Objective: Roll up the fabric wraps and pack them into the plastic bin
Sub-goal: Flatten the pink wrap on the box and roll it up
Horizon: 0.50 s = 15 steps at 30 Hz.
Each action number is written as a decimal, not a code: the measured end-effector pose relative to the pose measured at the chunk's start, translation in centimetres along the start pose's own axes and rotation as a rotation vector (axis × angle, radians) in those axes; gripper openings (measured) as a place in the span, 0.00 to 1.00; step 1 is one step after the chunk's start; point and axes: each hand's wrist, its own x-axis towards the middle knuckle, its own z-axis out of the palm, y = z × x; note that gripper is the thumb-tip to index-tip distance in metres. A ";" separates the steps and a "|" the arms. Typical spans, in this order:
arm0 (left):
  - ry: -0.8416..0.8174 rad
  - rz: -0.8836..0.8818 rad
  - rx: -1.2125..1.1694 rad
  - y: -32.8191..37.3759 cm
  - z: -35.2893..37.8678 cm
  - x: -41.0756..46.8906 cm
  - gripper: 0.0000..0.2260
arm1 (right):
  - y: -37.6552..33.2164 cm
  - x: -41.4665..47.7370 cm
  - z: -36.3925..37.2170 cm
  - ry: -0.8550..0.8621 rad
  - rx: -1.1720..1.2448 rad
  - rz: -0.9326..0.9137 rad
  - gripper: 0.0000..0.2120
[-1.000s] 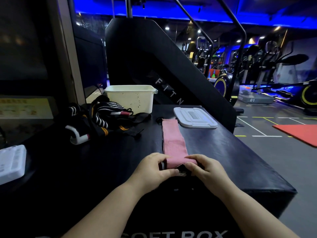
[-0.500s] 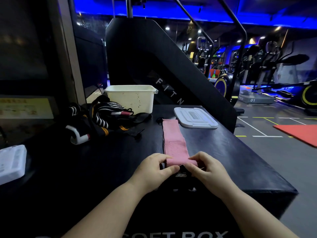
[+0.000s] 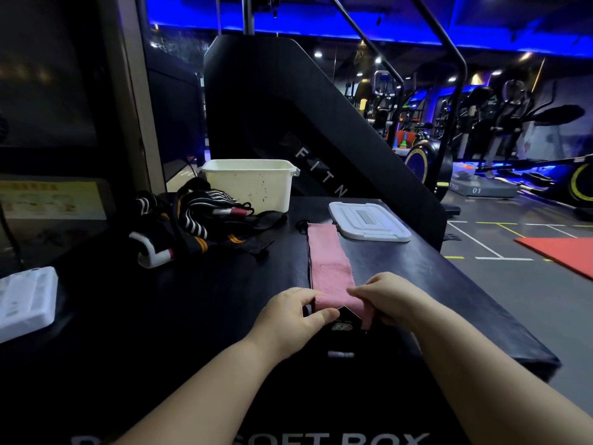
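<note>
Pinching the nubbly pink wrap [image 3: 327, 261] — seemingly folded — are left hand [image 3: 288, 319], right hand [image 3: 390, 297].

You moved your right hand [image 3: 390, 297] a little toward the lid [image 3: 369, 221], along the pink wrap [image 3: 327, 261], and turned the wrap's near end over on itself, so a black pointed tab [image 3: 345, 313] came into view beneath the fold.
</note>
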 end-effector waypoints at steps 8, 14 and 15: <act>-0.005 -0.005 -0.095 -0.5 0.5 0.3 0.17 | -0.5 0.5 -0.1 -0.034 0.081 0.088 0.20; -0.029 -0.019 -0.112 -0.4 0.3 0.3 0.07 | -0.4 1.4 0.2 0.002 0.134 0.053 0.08; -0.033 -0.018 -0.113 -0.4 0.3 0.3 0.09 | -0.3 1.5 0.3 0.010 0.133 0.052 0.08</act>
